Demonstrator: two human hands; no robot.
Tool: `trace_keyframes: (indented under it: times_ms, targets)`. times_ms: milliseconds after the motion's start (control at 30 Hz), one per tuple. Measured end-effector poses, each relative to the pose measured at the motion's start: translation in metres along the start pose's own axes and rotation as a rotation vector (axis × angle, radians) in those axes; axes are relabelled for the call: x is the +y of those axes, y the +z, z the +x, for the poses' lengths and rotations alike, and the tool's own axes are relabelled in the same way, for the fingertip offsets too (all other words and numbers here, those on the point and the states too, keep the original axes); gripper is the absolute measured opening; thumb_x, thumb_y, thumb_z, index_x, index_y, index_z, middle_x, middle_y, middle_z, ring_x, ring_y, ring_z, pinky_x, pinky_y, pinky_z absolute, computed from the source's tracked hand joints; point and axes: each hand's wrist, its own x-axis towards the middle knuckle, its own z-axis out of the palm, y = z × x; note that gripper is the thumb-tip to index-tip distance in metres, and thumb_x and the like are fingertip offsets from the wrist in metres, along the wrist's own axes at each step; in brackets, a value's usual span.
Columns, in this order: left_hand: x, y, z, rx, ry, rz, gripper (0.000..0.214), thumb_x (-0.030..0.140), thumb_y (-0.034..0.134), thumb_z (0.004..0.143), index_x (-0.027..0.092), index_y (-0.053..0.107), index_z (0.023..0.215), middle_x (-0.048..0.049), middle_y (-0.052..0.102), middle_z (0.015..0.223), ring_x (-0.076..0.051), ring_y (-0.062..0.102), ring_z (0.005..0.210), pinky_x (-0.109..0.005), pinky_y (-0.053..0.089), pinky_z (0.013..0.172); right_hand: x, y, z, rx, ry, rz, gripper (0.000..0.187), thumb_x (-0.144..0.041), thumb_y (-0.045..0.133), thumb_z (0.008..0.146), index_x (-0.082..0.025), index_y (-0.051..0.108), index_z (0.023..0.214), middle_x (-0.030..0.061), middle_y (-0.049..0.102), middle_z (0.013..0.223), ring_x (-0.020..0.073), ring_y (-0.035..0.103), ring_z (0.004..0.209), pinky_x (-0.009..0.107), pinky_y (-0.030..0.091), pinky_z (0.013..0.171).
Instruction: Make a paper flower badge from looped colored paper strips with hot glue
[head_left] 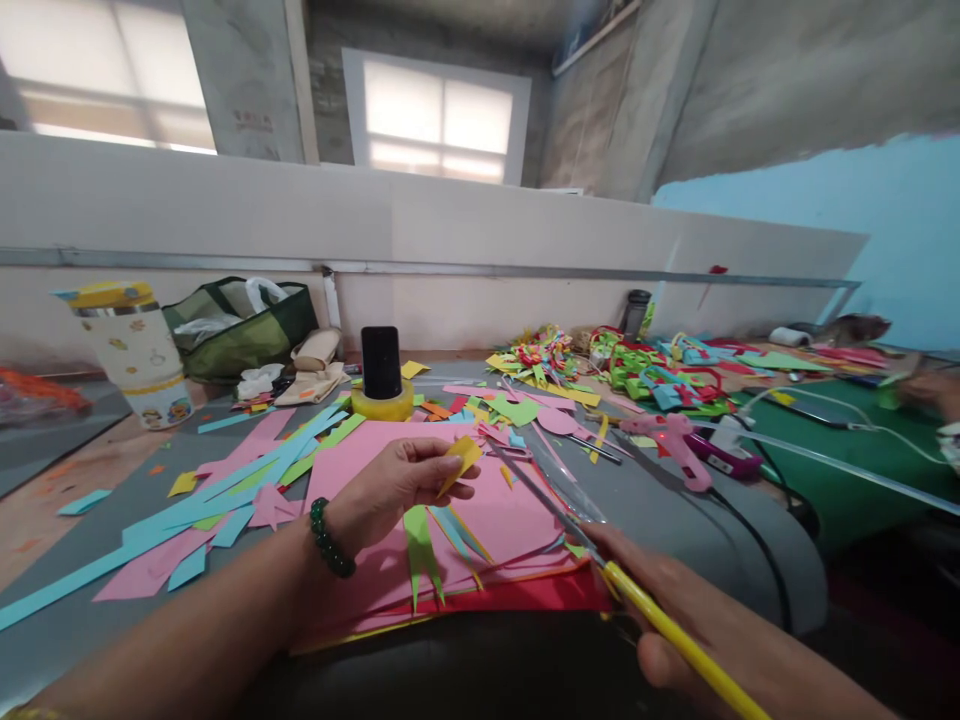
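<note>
My left hand (397, 487), with a green bead bracelet (328, 538) on the wrist, pinches a small yellow paper piece (461, 458) above a stack of pink paper sheets (495, 520). My right hand (675, 610) grips yellow-handled scissors (645, 605); their long blades (536, 490) point up and left towards the yellow piece. Green and blue paper slivers (424, 545) lie on the pink stack just below my left hand.
Blue, pink and green paper strips (225, 490) litter the grey table. A black phone (381, 362) stands on a yellow tape roll (382, 405). A pink glue gun (671, 440), a colourful craft pile (645, 370), a green bag (240, 325) and a printed flask (139, 350) stand further back.
</note>
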Motion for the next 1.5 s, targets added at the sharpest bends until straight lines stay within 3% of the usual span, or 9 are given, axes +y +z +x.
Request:
trace_keyframes:
  times_ms: [200,367,600,833,1100,1300,1500]
  targets:
    - [0.000,0.004,-0.001,0.003,-0.007,0.010,0.034,0.041,0.083,0.063,0.014,0.072,0.081,-0.0093,0.073,0.092,-0.018,0.070,0.077,-0.024,0.044,0.065,-0.003,0.009,0.007,-0.150,0.013,-0.005,0.095,-0.080,0.047,0.073,-0.023,0.035,0.149,0.0135,0.043,0.147,0.0369,0.046,0.129,0.050,0.038,0.106]
    - [-0.001,0.007,-0.002,-0.010,-0.007,0.000,0.033,0.042,0.083,0.064,0.014,0.071,0.079,-0.0066,0.072,0.088,-0.016,0.070,0.076,-0.022,0.045,0.066,0.002,0.015,0.008,-0.124,-0.008,-0.014,0.096,-0.082,0.041,0.074,-0.022,0.035,0.149,0.0153,0.045,0.145,0.0392,0.047,0.127,0.052,0.037,0.106]
    - [-0.007,0.006,-0.001,-0.023,0.020,-0.005,0.031,0.042,0.079,0.069,0.015,0.073,0.082,-0.0056,0.072,0.088,-0.015,0.069,0.078,-0.022,0.047,0.068,-0.009,0.014,0.011,-0.140,0.007,-0.025,0.097,-0.081,0.040,0.075,-0.019,0.034,0.149,0.0172,0.049,0.142,0.0382,0.050,0.125,0.050,0.040,0.104]
    - [-0.005,0.010,-0.003,0.005,0.038,-0.026,0.032,0.042,0.080,0.069,0.014,0.072,0.082,-0.0067,0.072,0.085,-0.016,0.069,0.077,-0.023,0.047,0.067,-0.008,0.019,0.010,-0.099,-0.005,-0.037,0.091,-0.078,0.042,0.078,-0.022,0.035,0.149,0.0143,0.045,0.146,0.0364,0.047,0.128,0.049,0.040,0.105]
    - [-0.008,0.007,0.000,-0.001,0.039,-0.046,0.032,0.041,0.081,0.068,0.014,0.072,0.083,-0.0051,0.072,0.084,-0.016,0.069,0.078,-0.023,0.048,0.070,-0.017,0.019,0.019,-0.021,0.058,-0.080,0.089,-0.075,0.057,0.070,-0.021,0.049,0.140,0.0146,0.059,0.132,0.0361,0.059,0.114,0.042,0.051,0.091]
    - [-0.005,0.009,-0.003,-0.019,0.021,-0.046,0.033,0.040,0.082,0.067,0.012,0.070,0.080,-0.0058,0.071,0.083,-0.015,0.069,0.077,-0.023,0.048,0.071,-0.032,0.015,0.028,-0.029,0.105,-0.107,0.058,-0.060,0.050,0.083,-0.019,0.062,0.122,0.0103,0.072,0.106,0.0276,0.068,0.086,0.035,0.054,0.075]
    - [0.001,0.009,-0.004,-0.027,0.003,-0.076,0.036,0.031,0.087,0.060,0.013,0.062,0.080,-0.0063,0.073,0.088,-0.012,0.066,0.068,-0.025,0.048,0.070,0.000,-0.011,0.029,0.190,0.160,-0.259,0.046,-0.054,0.050,0.085,-0.021,0.063,0.114,0.0084,0.072,0.088,0.0271,0.068,0.076,0.036,0.054,0.065]
